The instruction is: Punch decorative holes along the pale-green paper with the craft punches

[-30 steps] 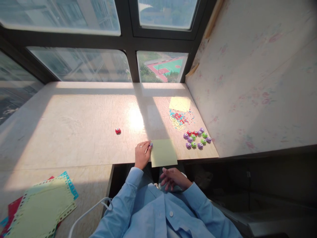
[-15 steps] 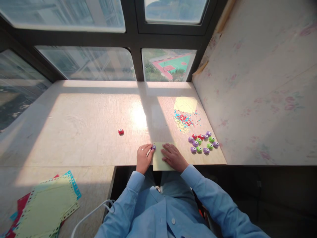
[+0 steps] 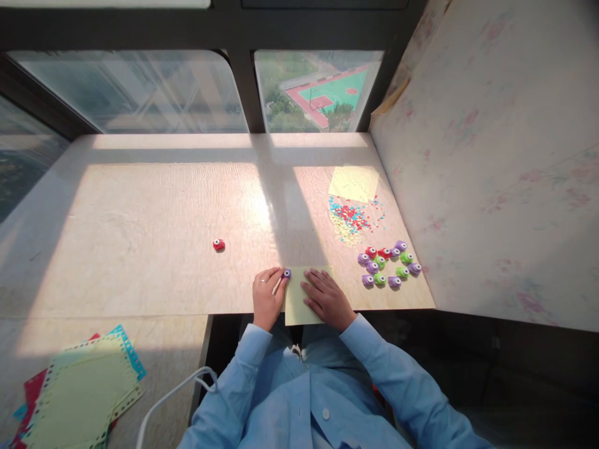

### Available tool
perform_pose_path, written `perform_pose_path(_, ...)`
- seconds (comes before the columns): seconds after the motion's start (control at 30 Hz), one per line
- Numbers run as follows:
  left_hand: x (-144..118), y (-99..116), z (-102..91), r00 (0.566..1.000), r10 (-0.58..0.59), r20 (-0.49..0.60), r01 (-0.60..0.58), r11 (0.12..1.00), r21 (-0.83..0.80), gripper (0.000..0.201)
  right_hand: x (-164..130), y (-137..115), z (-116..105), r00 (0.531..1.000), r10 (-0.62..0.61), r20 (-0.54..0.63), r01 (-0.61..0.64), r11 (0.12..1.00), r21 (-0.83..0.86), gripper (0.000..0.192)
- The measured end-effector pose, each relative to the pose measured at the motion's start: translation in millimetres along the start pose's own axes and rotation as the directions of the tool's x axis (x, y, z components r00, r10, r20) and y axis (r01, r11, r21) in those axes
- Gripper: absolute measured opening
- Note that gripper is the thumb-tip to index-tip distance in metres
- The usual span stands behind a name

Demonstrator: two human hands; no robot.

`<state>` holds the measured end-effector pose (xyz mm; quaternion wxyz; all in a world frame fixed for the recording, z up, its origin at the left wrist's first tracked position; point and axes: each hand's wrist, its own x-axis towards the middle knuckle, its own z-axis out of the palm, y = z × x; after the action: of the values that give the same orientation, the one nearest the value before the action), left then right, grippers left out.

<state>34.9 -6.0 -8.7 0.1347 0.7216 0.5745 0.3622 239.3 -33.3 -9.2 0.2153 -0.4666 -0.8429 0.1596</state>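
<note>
My left hand [image 3: 269,298] is closed on a small purple craft punch [image 3: 287,274], pinched between thumb and fingers. The punch sits at the upper left edge of a pale yellow sheet of paper [image 3: 297,305]. On that sheet my right hand [image 3: 326,293] lies flat, its fingers spread and pressing it to the table. The sheet's near end hangs past the table's front edge. A red craft punch [image 3: 219,245] stands alone on the table, left of my hands.
Several purple, green and red punches [image 3: 380,279] stand at the right. Behind them lie scattered paper bits [image 3: 349,218] and another yellow sheet [image 3: 354,183]. At lower left is a stack of edge-punched sheets [image 3: 82,386], near a white cable [image 3: 161,399]. A patterned wall [image 3: 491,156] borders the right.
The camera view has tilted downward and shifted slightly. Both hands keep nearly the same place on the paper, with the purple punch still at its left edge.
</note>
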Motion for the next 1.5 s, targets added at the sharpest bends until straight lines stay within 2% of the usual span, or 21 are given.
perform_pose_path(0.2,-1.0,0.4,-0.7,0.999,-0.029,0.024,0.029,1.000,0.012,0.026,0.0,-0.1,-1.4,1.000,0.019,0.008,-0.020,0.998,0.054,0.038)
perform_pose_path(0.5,-2.7,-3.9,-6.7,0.998,0.018,0.065,-0.016,0.999,-0.033,0.025,0.4,-0.2,-2.1,1.000,0.021,0.018,-0.021,0.999,0.028,0.038)
perform_pose_path(0.87,-1.0,0.3,-2.5,0.999,-0.016,0.042,0.017,1.000,-0.005,0.025,2.1,-0.9,-3.3,0.999,0.024,0.030,-0.025,0.999,0.032,0.038)
perform_pose_path(1.0,-1.0,0.2,-2.3,0.998,-0.032,0.051,0.033,0.999,-0.011,0.025,1.8,0.1,-4.2,0.999,0.037,0.005,-0.038,0.989,0.141,0.038)
perform_pose_path(1.07,-1.8,0.3,-2.5,0.997,-0.055,0.054,0.057,0.998,-0.036,0.028,-0.9,2.8,-4.8,0.993,0.079,-0.085,-0.052,0.957,0.286,0.038)
perform_pose_path(1.13,-2.9,1.2,-3.2,0.994,-0.105,0.044,0.108,0.990,-0.087,0.035,-5.0,6.3,-5.4,0.952,0.212,-0.220,-0.087,0.879,0.469,0.034)
perform_pose_path(1.2,-3.2,2.7,-5.2,0.977,-0.207,0.044,0.212,0.959,-0.188,0.041,-8.4,9.0,-6.0,0.856,0.409,-0.317,-0.128,0.761,0.636,0.028)
perform_pose_path(1.27,-1.3,4.6,-9.1,0.935,-0.347,0.068,0.349,0.879,-0.325,0.044,-9.6,9.6,-6.4,0.749,0.565,-0.347,-0.140,0.647,0.750,0.025)
perform_pose_path(1.37,7.5,6.7,-17.6,0.848,-0.518,0.112,0.510,0.739,-0.440,0.042,-8.3,7.1,-6.9,0.651,0.670,-0.357,-0.111,0.549,0.829,0.022)
perform_pose_path(1.43,16.5,7.3,-23.4,0.805,-0.570,0.166,0.581,0.697,-0.420,0.037,-8.2,5.3,-7.8,0.613,0.705,-0.356,-0.111,0.523,0.845,0.023)
perform_pose_path(1.5,26.2,7.0,-27.2,0.777,-0.574,0.259,0.629,0.688,-0.363,0.036,-10.5,5.2,-9.4,0.580,0.735,-0.352,-0.140,0.516,0.845,0.025)
